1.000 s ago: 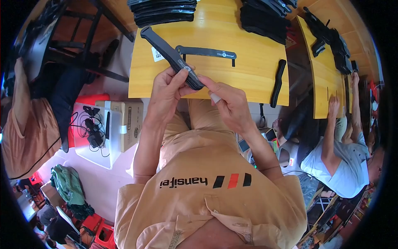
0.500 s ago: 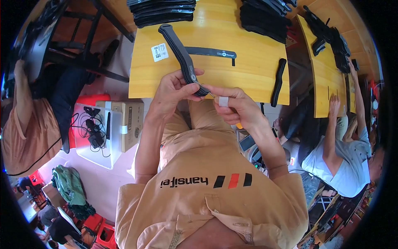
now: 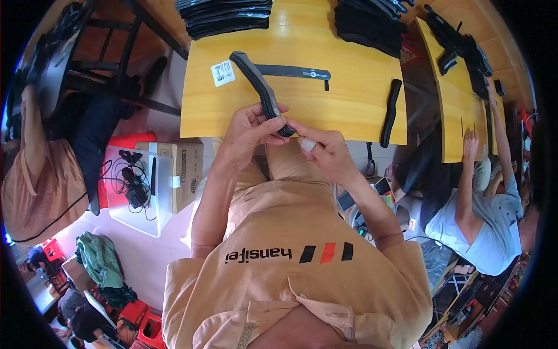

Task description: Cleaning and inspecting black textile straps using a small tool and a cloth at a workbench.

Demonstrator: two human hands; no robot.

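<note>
My left hand (image 3: pixel 249 132) is closed around the near end of a stack of black straps (image 3: pixel 256 80), its thumb pressed on top. The stack slants away over the table with its folded far end raised. At the near end, my right hand (image 3: pixel 327 154) has its fingers pinched together against the straps' tip; a white band wraps one finger. Whether a small tool is also between those fingers is hidden. Beyond my hands, one flat black strap (image 3: pixel 290 71) with a pale printed mark lies crosswise, a short tab hanging from it.
The yellow table (image 3: pixel 349 116) bears a white label (image 3: pixel 222 73), a narrow black strap (image 3: pixel 390 113) at the right edge, and strap piles (image 3: pixel 226 18) at the back. A clear bin (image 3: pixel 135 195) with cables stands left on the floor. Other people sit left and right.
The strap stack has tipped lower, its far end moving slightly right and nearer. My right hand has shifted slightly left and turned, its fingers drawn closer together at the straps' tip.
</note>
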